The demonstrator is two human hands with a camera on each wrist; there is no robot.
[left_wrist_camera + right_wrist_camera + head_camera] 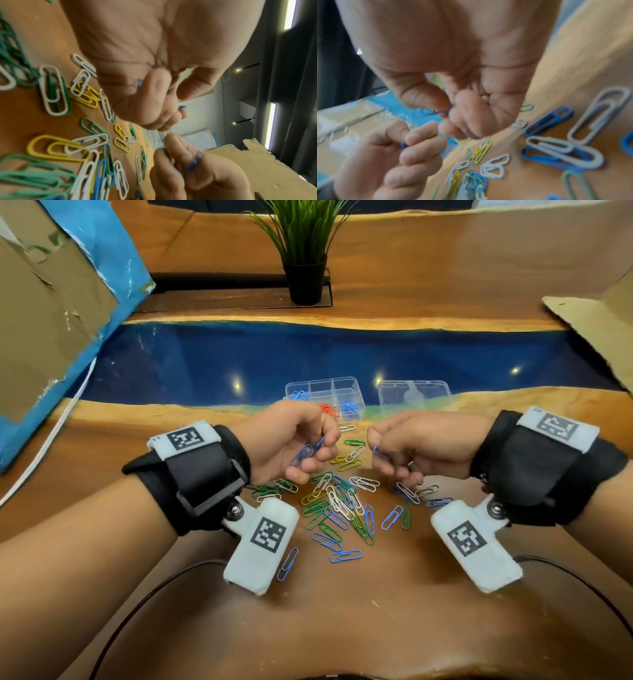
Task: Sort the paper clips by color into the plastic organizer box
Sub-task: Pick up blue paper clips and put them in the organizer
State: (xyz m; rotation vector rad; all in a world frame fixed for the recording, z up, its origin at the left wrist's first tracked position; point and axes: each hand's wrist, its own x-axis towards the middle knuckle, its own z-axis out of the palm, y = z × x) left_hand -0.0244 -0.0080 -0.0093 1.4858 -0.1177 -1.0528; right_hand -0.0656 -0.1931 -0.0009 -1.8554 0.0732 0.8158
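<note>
we are at a wooden table (pixel 342 628) with a glossy blue resin band running across its middle; a potted grass plant (pixel 303 251) stands at the far edge at twelve o'clock, and cardboard sheets lean in at ten o'clock (pixel 41 302) and two o'clock (pixel 596 323). our left hand (pixel 291 440) is curled, its fingers gripping a small bunch of blue paper clips (pixel 305 453) just above the table. from the left wrist view only short blue ends peek out between the fingers. our right hand (pixel 418 446) is curled too, thumb and forefinger pinching a single blue clip (pixel 376 449); the two hands sit near each other but apart. below and between them lies the loose pile of paper clips (pixel 342 501), green, yellow, white and blue tangled together on the wood, with a few blue strays (pixel 287 564) trailing toward six o'clock. the clear plastic organizer box (pixel 325 395) sits just beyond our left hand at twelve o'clock, on the edge of the resin band. it holds blue clips in its far left compartment, red clips (pixel 327 409) in a near middle one and more blue in a near right one. its clear lid (pixel 414 397) lies flat beside it at one o'clock. black straps with square printed markers wrap both wrists.
</note>
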